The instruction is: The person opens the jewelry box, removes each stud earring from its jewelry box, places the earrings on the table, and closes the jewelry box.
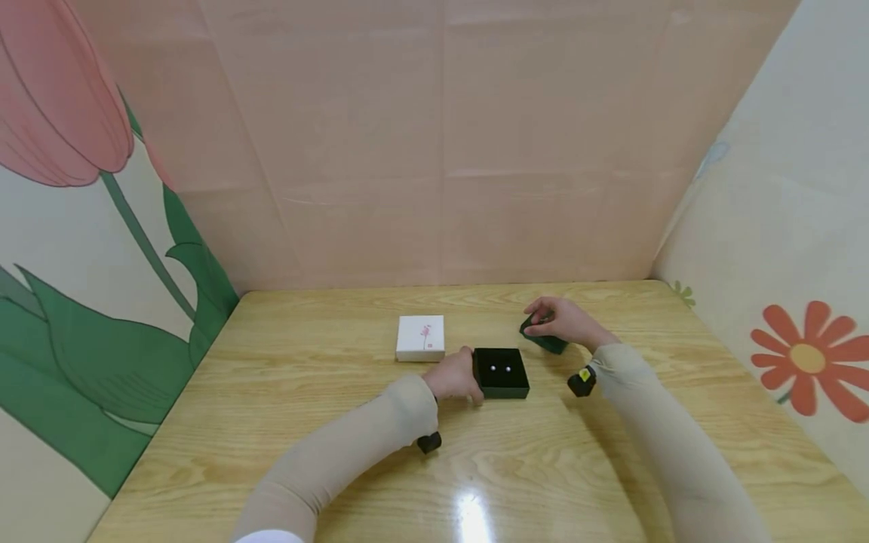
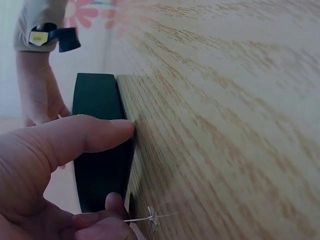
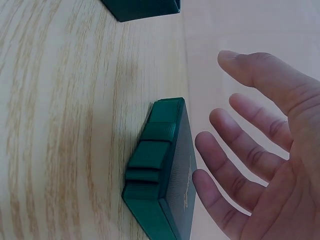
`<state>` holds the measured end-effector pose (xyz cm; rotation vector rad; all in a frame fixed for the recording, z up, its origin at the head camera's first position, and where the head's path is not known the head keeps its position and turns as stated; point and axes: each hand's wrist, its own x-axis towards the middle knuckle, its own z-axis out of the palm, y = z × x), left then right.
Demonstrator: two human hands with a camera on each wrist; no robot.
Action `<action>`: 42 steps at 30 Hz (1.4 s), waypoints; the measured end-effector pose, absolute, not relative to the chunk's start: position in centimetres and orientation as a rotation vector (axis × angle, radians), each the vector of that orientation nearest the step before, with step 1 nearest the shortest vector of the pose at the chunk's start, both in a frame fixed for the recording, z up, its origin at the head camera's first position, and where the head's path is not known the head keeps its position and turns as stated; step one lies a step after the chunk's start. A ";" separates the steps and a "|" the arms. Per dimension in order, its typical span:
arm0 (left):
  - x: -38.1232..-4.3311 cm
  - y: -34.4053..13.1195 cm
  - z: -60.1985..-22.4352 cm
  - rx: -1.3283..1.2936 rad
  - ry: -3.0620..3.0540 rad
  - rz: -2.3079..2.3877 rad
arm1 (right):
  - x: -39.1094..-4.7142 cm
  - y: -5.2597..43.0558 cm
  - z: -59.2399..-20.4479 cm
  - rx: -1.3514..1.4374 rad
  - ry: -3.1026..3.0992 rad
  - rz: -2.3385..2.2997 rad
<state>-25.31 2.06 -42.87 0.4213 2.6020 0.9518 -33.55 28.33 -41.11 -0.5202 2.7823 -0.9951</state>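
A dark green jewelry box base [image 1: 502,393] holds two small pearl-like studs [image 1: 500,369] on its black lining. At its left side is my left hand [image 1: 455,375]; in the left wrist view the thumb lies across the box's green side wall [image 2: 100,175]. That hand's curled lower fingers pinch a thin silver piece with a tiny star-like ornament [image 2: 152,218]. My right hand [image 1: 558,320] is over the green lid [image 1: 548,343], which has a green ribbon bow [image 3: 150,152]. In the right wrist view, those fingers are spread beside the lid, with a gap showing.
A small white box [image 1: 419,338] with a pink flower print stands left of the green base. All of it sits on a wood-grain table [image 1: 326,332]. A plain pinkish backdrop [image 1: 434,188] rises behind, with flower-printed sheets [image 1: 808,358] at the sides.
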 end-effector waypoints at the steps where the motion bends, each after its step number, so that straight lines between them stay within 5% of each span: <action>1: -25.3 2.1 -42.9 0.418 2.601 0.948 | -33.6 28.3 -41.1 -0.522 2.781 -0.996; 42: -25.3 2.2 -41.9 0.496 2.587 1.018 | -33.7 28.7 -41.4 -0.539 2.749 -0.985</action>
